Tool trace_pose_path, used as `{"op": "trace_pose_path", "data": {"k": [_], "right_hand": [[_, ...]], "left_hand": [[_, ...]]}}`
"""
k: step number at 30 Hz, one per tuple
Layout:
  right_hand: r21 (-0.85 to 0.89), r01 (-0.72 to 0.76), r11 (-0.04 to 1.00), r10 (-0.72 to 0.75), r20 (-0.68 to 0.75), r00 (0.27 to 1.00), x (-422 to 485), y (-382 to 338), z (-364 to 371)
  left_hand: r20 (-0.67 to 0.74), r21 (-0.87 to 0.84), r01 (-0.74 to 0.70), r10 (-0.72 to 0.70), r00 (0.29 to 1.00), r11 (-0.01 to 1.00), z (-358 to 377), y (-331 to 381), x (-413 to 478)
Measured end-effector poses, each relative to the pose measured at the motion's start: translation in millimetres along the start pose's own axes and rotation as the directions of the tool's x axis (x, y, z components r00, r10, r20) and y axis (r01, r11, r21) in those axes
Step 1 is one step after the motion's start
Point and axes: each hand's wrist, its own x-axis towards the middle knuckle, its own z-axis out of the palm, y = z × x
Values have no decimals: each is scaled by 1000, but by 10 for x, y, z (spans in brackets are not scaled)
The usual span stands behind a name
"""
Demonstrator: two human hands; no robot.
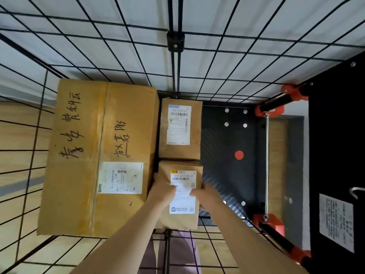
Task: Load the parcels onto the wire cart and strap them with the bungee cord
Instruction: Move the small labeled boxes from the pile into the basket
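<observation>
I look straight down into the wire cart (175,44), whose black mesh walls rise around a dark platform (227,139). A large cardboard box (79,155) with handwritten characters fills the left side. Beside it lie two small brown parcels: the far one (178,151) and the near one (179,218), each with a white label. My left hand (162,191) grips the near parcel's left edge and my right hand (206,195) grips its right edge. No bungee cord is in view.
The cart's right side has bare dark floor with a red dot (239,155). Red brackets (270,222) and a metal rod (267,165) mark the folded handle end. A metal hook (355,191) shows at the far right. Wooden flooring lies outside the mesh.
</observation>
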Motion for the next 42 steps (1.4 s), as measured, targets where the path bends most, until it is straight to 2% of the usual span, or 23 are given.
{"op": "trace_pose_path", "data": {"k": [5,9,13,16,19,24,29,33,38,42], "right_hand": [[-58,-19,998,20,24,1000,34,-16,52],[-100,26,995,-26,-4,1000,-43,-69,13],[-153,110,982,-118,-48,992,-221,-137,-145],[-199,165,966,-182,-72,981,-463,-236,-309],[-163,197,967,-210,-67,975,-753,-297,-472],[-82,230,970,-237,-84,968,-1301,-368,-641],[-16,338,941,-338,-74,938,-1970,-564,-548],[-20,494,869,-495,-61,867,-2585,-879,-353],[-42,684,728,-686,-37,727,-3368,-1172,76],[-40,760,648,-761,-1,649,-3966,-1297,612]], "left_hand": [[62,-24,80,-78,995,997,67,-28,39],[66,-43,43,-41,997,998,-22,7,-65],[49,-117,-88,94,994,989,-197,49,-276],[38,-100,-227,231,972,969,-357,83,-508],[15,-24,-346,346,938,938,-623,132,-823],[-57,-8,-436,435,899,900,-1113,159,-1418],[-117,113,-543,554,824,832,-1561,114,-2099],[-238,85,-586,588,773,806,-1904,-125,-2504],[-407,88,-676,645,646,732,-2398,-514,-2998],[-519,71,-725,646,560,685,-2803,-1008,-3300]]}}
